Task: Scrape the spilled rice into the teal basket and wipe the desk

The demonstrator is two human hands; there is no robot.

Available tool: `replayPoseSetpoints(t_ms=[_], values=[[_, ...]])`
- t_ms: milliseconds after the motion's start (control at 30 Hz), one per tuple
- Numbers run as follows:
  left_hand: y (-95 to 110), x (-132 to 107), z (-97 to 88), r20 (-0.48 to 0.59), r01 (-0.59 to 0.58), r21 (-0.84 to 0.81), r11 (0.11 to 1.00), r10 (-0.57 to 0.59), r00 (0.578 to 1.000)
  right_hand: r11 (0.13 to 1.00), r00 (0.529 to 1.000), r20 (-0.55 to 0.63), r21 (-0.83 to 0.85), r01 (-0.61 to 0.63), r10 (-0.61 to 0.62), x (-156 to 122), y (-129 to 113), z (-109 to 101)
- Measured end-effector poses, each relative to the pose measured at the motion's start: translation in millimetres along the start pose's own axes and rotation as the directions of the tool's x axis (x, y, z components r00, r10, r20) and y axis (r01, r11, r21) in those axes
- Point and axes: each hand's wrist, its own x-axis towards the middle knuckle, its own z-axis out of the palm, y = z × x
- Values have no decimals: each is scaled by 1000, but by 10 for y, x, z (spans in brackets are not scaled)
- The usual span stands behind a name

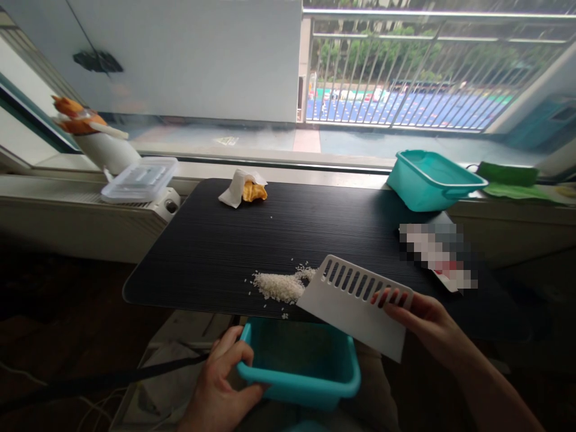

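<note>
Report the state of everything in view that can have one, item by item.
Left hand: gripping near teal bin
Right hand: holding slotted scraper
Slotted scraper: tilted
Near teal bin: uncovered
Rice: loosely heaped, some grains scattered
Far teal bin: uncovered
White paper: crumpled
Clear plastic box: apparently closed

- One left grip (225,372) and one right grip (425,318), two in all
- One near turquoise tub (301,393) and one far turquoise tub (408,185), two in all
- One white slotted scraper (355,315)
- One main heap of white rice (279,287), its grains too many to count
- One crumpled white paper (233,192)
- One orange-yellow lump (254,191)
- One clear plastic box (141,181)
- One blurred flat thing (436,255)
- One black bench (198,240)
- One metal railing (405,14)
- One white window sill (315,176)
</note>
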Motion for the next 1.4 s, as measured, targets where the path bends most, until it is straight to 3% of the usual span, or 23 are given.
replayPoseSetpoints(t_ms=[133, 300, 467, 633, 1100, 1400], values=[[2, 11, 4, -25, 15, 8, 1000, -15, 1000, 1000, 997, 81, -15, 6, -5, 16, -22, 41], [2, 23, -12, -18, 1, 1, 1000, -1, 1000, 998, 998, 5, 19, 65, -65, 129, -23, 77], [-20, 8, -14, -24, 10, -18, 1000, -10, 1000, 999, 993, 109, 9, 44, -45, 172, -5, 94], [-37, 10, -9, -47, 13, -25, 1000, -14, 999, 998, 995, 82, 29, 62, -64, 169, -7, 117], [-53, -13, 9, -24, 41, -16, 999, -42, 999, 998, 982, 180, 8, 57, -57, 226, -40, 229], [-127, -26, 50, -38, 3, -46, 999, -5, 999, 993, 971, 207, 51, 108, -116, 298, -209, 415]])
